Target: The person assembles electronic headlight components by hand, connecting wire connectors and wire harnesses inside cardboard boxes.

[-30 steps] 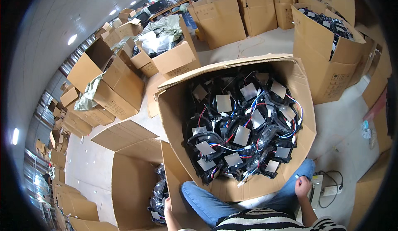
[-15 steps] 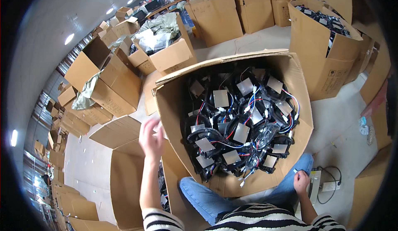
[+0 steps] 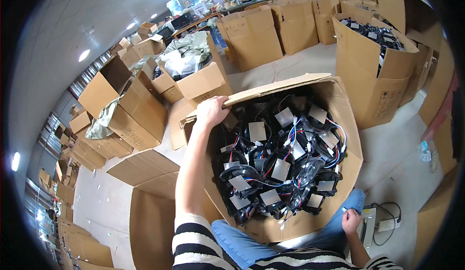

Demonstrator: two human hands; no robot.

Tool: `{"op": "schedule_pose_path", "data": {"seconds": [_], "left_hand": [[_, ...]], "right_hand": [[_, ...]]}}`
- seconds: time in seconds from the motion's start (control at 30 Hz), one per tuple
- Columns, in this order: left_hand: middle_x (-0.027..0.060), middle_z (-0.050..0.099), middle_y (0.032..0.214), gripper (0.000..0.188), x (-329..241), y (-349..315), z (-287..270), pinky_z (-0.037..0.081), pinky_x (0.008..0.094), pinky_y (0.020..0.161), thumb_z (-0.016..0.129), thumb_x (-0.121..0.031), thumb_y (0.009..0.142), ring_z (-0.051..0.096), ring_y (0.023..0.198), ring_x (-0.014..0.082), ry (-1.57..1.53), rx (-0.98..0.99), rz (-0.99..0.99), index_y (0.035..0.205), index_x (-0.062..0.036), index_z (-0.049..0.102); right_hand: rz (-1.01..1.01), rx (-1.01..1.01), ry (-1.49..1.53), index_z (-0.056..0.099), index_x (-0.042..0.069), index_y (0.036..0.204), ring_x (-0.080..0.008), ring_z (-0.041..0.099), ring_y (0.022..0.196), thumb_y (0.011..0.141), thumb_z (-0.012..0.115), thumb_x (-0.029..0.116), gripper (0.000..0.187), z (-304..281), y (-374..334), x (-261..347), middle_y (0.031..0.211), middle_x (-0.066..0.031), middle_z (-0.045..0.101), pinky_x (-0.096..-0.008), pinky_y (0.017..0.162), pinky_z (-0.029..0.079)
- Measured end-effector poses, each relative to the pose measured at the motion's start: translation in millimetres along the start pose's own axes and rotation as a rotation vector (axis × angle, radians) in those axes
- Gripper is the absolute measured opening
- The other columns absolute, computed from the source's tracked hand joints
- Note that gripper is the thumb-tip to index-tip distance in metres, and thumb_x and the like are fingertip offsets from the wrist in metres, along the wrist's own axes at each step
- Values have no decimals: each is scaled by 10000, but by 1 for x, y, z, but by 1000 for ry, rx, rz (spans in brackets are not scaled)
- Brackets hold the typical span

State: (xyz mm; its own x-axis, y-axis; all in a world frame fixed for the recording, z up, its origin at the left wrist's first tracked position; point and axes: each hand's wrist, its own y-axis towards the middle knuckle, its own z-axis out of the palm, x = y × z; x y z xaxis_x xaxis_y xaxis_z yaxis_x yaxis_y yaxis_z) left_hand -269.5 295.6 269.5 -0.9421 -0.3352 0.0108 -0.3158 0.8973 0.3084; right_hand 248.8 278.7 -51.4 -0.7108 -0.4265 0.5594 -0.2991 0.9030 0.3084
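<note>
Plainly, the brown carton (image 3: pixel 271 228) stands open at the top between my jeans-clad knees (image 3: pixel 231 236). My left hand (image 3: pixel 213 111) has its fingers hooked over the carton's far edge, near its left end, with the thumb side toward the opening; that edge looks thick and layered. My right hand (image 3: pixel 351 220) lies on my right knee, at the carton's near right corner, fingers curled in; something small and pale shows by the fingertips, and I cannot tell whether I have hold of it.

Within the carton lies a jumble of glossy black parts (image 3: pixel 228 174), many bearing flat, silvery-grey square plates (image 3: pixel 280 169) tilted every which way. Red, blue and white wires (image 3: pixel 345 135) loop among them, ending in little white plugs (image 3: pixel 282 225), and crumpled clear plastic (image 3: pixel 308 171) covers some toward the carton's right side.
</note>
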Motion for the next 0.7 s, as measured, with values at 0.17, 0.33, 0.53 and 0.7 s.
{"op": "schedule_pose_path", "data": {"seconds": [0.17,0.33,0.53,0.7], "left_hand": [[57,606,887,280,-10,-6,4,458,329,733,601,-255,676,576,844,225,71,-78,-54,936,-151,602],[61,602,927,308,-9,-7,7,452,339,737,596,-264,679,570,855,240,81,-65,-81,969,-162,597],[69,611,887,285,-9,-10,8,451,332,730,599,-256,671,574,836,243,72,-136,-62,933,-143,606],[72,612,880,283,-9,-9,10,450,335,729,596,-241,666,574,834,245,58,-149,-57,929,-138,605]], "right_hand": [[6,-2,-19,464,11,616,-349,499,572,715,507,83,130,-3,4,7,598,-169,493,-435,524,386],[-9,-11,-18,461,10,615,-348,497,582,717,504,81,132,-2,3,8,600,-166,489,-435,529,385],[13,8,-16,455,11,615,-348,496,590,716,502,82,131,-2,3,7,610,-163,490,-436,535,383],[1,0,-10,448,17,608,-347,493,581,714,499,88,138,-1,2,3,604,-158,486,-436,524,377]]}}
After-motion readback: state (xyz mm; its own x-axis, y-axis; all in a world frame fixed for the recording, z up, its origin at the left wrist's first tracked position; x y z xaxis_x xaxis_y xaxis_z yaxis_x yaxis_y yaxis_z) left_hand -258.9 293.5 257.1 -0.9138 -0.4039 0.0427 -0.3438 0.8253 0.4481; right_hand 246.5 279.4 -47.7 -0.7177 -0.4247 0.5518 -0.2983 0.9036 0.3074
